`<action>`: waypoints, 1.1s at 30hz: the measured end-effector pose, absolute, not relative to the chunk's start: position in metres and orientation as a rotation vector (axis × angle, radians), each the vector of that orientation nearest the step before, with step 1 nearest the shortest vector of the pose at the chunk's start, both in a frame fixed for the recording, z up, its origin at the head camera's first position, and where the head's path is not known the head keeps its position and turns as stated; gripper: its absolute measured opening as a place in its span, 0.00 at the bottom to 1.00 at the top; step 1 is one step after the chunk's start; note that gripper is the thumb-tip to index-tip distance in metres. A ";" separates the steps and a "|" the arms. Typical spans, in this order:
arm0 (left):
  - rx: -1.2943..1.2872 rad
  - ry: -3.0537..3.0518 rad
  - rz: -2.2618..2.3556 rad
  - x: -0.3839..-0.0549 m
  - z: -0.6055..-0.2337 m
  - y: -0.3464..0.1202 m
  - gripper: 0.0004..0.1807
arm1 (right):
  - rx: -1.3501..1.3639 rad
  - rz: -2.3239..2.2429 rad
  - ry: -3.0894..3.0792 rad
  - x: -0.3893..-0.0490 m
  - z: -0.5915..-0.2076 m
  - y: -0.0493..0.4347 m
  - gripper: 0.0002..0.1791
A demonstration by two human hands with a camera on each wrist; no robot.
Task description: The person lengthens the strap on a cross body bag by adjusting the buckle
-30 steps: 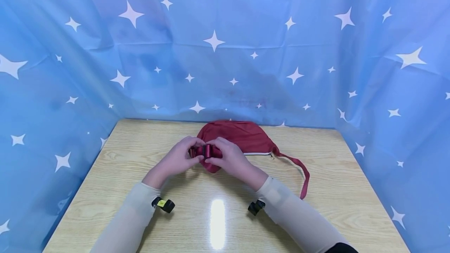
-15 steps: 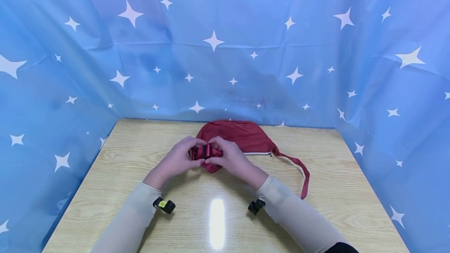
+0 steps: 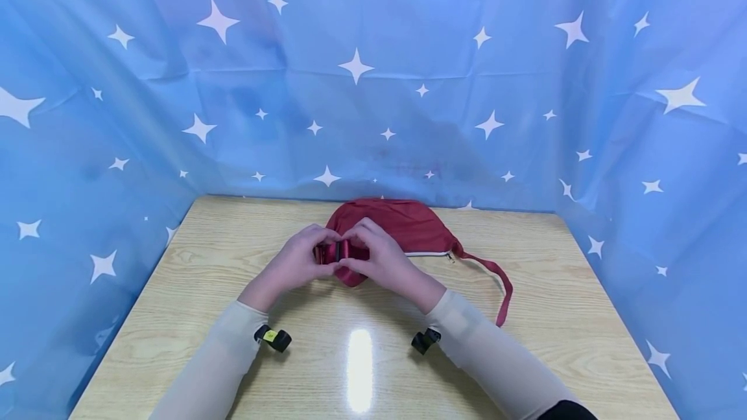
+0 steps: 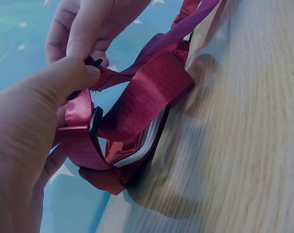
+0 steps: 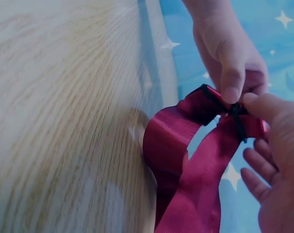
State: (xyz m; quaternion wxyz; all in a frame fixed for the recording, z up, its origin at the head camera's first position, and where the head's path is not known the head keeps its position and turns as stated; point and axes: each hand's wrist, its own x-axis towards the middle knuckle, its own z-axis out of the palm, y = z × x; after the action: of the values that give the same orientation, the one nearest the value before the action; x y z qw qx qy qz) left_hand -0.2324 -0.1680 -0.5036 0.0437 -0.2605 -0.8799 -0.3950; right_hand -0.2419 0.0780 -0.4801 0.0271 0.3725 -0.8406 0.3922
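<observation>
A dark red waist bag [image 3: 403, 225] lies at the back of the table, its white zipper edge facing the front. In front of its left end, my left hand [image 3: 294, 256] and right hand [image 3: 378, 258] meet over the bag's red strap [image 3: 345, 250]. Thumb and fingers of both hands pinch a black strap buckle [image 5: 238, 122] from either side. The left wrist view shows a second black piece [image 4: 95, 120] lower on the webbing, with the strap looped round it. Fingertips partly hide the pinched buckle, so whether its parts are joined is unclear.
The free strap tail [image 3: 498, 274] trails to the right and bends toward the front of the wooden table [image 3: 560, 329]. A blue star-patterned curtain [image 3: 408, 115] hangs behind and along both sides. Light glares off the tabletop between the forearms.
Both hands stay at the same spot on the strap. The right hand's knuckles rise slightly and its fingers draw closer round the buckle, while the bag lies still.
</observation>
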 end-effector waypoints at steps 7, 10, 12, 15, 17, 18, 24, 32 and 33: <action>-0.764 -2.708 -1.232 -0.233 -0.504 -0.171 0.28 | 1.117 1.456 -2.517 -0.240 -0.481 0.078 0.20; -0.758 -2.723 -1.206 -0.234 -0.506 -0.174 0.28 | 1.071 1.596 -2.495 -0.239 -0.480 0.079 0.20; -0.755 -2.730 -1.187 -0.234 -0.507 -0.175 0.28 | 1.050 1.669 -2.486 -0.238 -0.479 0.080 0.21; -0.760 -2.728 -1.171 -0.235 -0.508 -0.177 0.28 | 1.047 1.664 -2.512 -0.238 -0.477 0.081 0.24; -0.763 -2.725 -1.176 -0.235 -0.508 -0.177 0.28 | 1.069 1.573 -2.542 -0.239 -0.478 0.081 0.26; -0.766 -2.724 -1.178 -0.235 -0.508 -0.177 0.28 | 1.084 1.508 -2.555 -0.240 -0.478 0.081 0.27; -0.777 -2.717 -1.189 -0.234 -0.508 -0.177 0.28 | 1.123 1.170 -2.540 -0.243 -0.475 0.078 0.23; -0.766 -2.719 -1.191 -0.234 -0.505 -0.177 0.28 | 1.034 1.228 -2.459 -0.242 -0.468 0.079 0.17; -0.759 -2.720 -1.194 -0.234 -0.505 -0.178 0.28 | 1.028 1.251 -2.443 -0.242 -0.468 0.080 0.17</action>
State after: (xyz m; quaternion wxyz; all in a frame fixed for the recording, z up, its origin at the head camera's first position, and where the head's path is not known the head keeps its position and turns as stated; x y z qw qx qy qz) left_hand -0.2341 -0.1777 -0.5052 0.0381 -0.2474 -0.8865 -0.3891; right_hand -0.2417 0.0798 -0.4680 0.1051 0.3488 -0.8289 0.4246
